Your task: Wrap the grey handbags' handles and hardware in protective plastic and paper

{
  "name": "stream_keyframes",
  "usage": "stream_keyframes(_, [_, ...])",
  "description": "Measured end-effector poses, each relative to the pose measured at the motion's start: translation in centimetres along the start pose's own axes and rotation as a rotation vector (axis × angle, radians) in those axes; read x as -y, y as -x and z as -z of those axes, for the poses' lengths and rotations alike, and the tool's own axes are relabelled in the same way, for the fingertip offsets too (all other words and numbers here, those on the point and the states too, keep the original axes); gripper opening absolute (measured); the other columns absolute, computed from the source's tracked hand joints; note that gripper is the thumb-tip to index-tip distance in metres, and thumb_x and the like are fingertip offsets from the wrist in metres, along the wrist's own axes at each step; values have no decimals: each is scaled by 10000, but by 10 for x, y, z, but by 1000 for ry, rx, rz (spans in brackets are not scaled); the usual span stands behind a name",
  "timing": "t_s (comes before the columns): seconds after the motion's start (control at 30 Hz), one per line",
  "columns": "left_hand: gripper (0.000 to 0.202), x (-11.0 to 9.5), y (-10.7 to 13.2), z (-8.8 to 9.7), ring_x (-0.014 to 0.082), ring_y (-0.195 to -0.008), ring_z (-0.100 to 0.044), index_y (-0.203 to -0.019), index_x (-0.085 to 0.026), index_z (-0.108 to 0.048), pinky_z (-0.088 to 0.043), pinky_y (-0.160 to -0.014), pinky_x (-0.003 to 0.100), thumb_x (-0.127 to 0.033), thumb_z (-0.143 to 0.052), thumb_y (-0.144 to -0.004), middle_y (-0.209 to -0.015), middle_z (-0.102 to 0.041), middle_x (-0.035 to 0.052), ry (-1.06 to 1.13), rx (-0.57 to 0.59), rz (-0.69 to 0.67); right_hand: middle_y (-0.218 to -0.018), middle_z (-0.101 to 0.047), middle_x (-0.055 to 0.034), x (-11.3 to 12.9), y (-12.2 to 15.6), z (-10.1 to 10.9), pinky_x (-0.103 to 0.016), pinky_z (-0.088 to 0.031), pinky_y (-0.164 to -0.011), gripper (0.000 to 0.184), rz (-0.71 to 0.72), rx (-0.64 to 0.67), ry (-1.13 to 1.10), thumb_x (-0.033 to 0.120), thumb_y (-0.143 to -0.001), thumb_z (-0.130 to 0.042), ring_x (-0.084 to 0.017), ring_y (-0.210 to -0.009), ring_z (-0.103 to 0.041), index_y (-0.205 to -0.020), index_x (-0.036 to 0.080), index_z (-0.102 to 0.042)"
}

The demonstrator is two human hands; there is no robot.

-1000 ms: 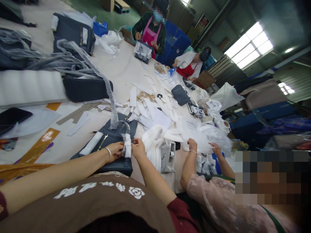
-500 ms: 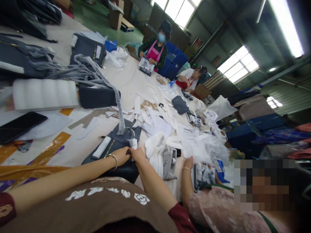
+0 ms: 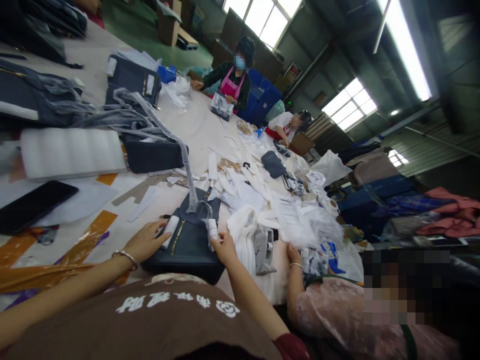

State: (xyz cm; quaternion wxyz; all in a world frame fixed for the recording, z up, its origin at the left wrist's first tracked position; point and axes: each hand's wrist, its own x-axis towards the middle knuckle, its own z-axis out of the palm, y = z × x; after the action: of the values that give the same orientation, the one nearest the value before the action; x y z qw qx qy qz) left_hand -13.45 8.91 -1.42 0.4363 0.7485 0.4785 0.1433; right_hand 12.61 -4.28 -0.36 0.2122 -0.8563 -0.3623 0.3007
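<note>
A dark blue handbag (image 3: 191, 242) lies flat on the white table (image 3: 191, 125) just in front of me. My left hand (image 3: 144, 241) rests at the bag's left edge, fingers spread, touching a white foam-wrapped piece (image 3: 170, 225) on the bag. At the bag's right side my right hand (image 3: 224, 246) is closed on a white foam wrap (image 3: 212, 229) round the bag's handle. A long strip of clear plastic wrap (image 3: 187, 170) runs up from the handle toward the far left.
A white tape dispenser (image 3: 262, 249) stands right of the bag. A neighbour's hand (image 3: 293, 252) rests on paper scraps (image 3: 240, 185). A black phone (image 3: 33, 205) and white foam pad (image 3: 71, 152) lie left. Another dark bag (image 3: 153, 155) sits behind. Two people work at the far end.
My left hand has let go of the handle wrap and moved left to the bag's edge. My right hand stays on the wrap. The camera has tilted up.
</note>
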Motion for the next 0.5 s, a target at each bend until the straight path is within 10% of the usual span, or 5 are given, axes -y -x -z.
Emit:
stream_keyframes(0.2, [578, 3, -32, -2, 351, -1168, -562, -1071, -142, -656, -377, -1062, 442, -594, -514, -741, -1184, -646, 186, 11, 4, -38, -1100, -641, -147, 3, 25, -2, -364, -500, -858, 431, 50, -127, -33, 441, -819, -584, -254, -953, -639, -1111, 129, -638])
stream_keyframes(0.5, [491, -48, -180, 16, 373, -1083, -596, -1061, -150, -546, -479, -866, 466, -450, -687, -699, -1071, -647, 188, 604, -174, 326, -981, -689, -95, -21, 102, 20, -418, -582, -739, 332, 46, -357, -210, 454, -745, -594, -295, -894, -689, -1009, 290, -709])
